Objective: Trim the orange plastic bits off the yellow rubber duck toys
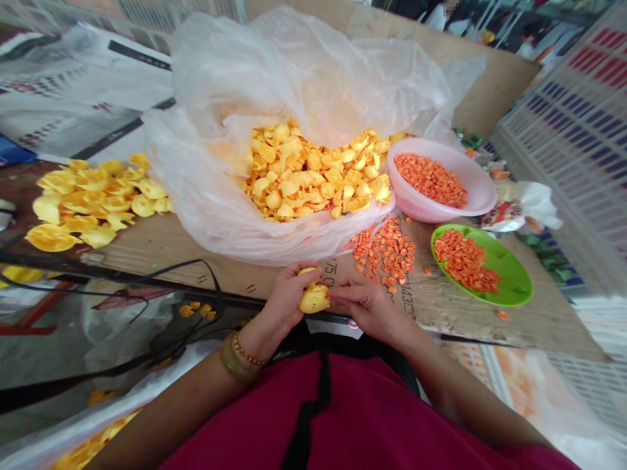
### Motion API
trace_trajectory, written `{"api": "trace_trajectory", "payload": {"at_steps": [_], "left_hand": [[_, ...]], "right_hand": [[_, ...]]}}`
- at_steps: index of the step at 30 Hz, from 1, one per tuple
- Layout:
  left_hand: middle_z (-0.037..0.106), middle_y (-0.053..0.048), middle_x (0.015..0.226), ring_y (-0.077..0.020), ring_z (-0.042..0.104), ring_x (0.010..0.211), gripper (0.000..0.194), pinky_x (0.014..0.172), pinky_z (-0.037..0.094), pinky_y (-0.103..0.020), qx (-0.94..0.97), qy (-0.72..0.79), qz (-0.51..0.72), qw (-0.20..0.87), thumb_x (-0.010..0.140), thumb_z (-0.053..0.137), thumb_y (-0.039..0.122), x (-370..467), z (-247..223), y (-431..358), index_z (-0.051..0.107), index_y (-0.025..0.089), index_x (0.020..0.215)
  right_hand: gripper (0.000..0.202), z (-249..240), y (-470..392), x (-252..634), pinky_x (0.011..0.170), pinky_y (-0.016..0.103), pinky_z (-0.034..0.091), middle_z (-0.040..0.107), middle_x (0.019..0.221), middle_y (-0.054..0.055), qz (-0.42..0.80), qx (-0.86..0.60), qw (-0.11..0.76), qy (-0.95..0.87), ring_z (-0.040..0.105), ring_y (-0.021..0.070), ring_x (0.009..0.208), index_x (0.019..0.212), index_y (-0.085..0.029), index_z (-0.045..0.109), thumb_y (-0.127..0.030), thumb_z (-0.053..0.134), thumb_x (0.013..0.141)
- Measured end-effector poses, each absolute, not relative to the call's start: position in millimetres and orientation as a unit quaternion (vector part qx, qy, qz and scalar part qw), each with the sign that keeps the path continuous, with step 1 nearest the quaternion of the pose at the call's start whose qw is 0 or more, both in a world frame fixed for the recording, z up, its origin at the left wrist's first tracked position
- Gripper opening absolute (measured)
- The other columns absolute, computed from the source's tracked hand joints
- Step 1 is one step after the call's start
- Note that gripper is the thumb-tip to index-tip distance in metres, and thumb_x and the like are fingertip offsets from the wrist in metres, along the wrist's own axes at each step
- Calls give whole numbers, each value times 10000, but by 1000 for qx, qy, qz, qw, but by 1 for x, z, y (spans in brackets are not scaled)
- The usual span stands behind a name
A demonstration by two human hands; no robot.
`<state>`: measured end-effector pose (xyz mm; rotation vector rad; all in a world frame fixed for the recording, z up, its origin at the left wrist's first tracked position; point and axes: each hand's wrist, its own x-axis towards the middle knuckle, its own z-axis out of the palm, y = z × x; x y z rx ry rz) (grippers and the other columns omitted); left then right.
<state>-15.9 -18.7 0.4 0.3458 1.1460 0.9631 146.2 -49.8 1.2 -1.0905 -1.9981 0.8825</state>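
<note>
Gripped in your left hand (287,297), a yellow toy (313,300) sits just below the frame's centre; your right hand (365,303) pinches a small orange piece (330,297) against its side. Loose orange pieces (392,251) lie right of centre, between a plastic bag (235,238) and a green plate (514,277).

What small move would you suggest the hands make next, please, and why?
Probably press the small orange piece into the yellow piece: the left hand holds the yellow piece, and the right hand appears to pinch the orange one right at its side.
</note>
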Motion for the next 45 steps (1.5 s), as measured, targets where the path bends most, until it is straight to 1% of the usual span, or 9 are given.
{"api": "trace_trajectory", "payload": {"at_steps": [5,12,20,25,28,30,35,39,45], "left_hand": [[633,1,562,-139,582,451,235,438,464,-227,158,533,427,713,577,724,113,-14,0,-20,566,153,746],[609,13,536,-152,577,429,236,419,439,-232,154,540,400,725,557,695,87,-15,6,-16,547,162,725],[633,-5,566,-169,595,457,262,442,462,-256,153,561,393,712,557,697,92,-15,8,-18,530,165,745],[628,-1,553,-165,595,449,257,437,459,-246,142,560,386,719,564,694,80,-13,9,-19,523,163,736],[637,-2,555,-162,598,451,269,435,463,-241,135,549,382,731,550,694,59,-13,7,-17,529,157,738],[627,3,541,-148,583,439,253,427,456,-232,134,544,372,740,548,689,54,-13,6,-16,532,153,721],[613,15,539,-146,574,432,257,416,452,-236,141,564,367,726,552,703,88,-13,0,-19,532,162,730],[609,27,532,-183,605,453,345,417,464,-251,163,570,371,715,519,742,116,-10,1,-22,520,185,774],[612,21,510,-192,589,421,356,380,457,-264,167,579,358,713,498,755,124,-4,6,-20,523,190,760]], "right_hand": [[216,0,-51,145,614,217,467,667,799,36,300,-427,306,-796,597,129,707,876,-201,745,-128,543,885],[224,14,-55,136,643,238,458,664,789,65,230,-440,204,-844,599,150,702,812,-166,724,-39,541,838],[108,-3,-57,137,614,225,491,710,728,-1,383,-502,350,-692,634,123,640,796,-206,727,-212,635,852],[199,9,-66,134,656,258,492,689,763,62,263,-479,274,-791,618,154,694,810,-164,706,-160,526,896],[231,12,-69,130,707,313,507,683,813,118,191,-461,217,-839,621,199,750,855,-123,697,-76,471,864],[243,9,-68,130,721,312,512,692,827,115,204,-455,226,-837,629,201,770,860,-133,699,-62,467,854],[188,1,-64,143,649,240,484,718,793,40,308,-455,281,-787,646,150,705,885,-195,712,-159,529,906],[173,11,-67,146,610,252,442,694,724,60,229,-465,175,-837,616,159,641,797,-157,677,-127,530,884],[118,23,-72,134,619,280,451,692,801,98,193,-454,51,-868,628,191,686,865,-100,649,-106,566,781]]}}
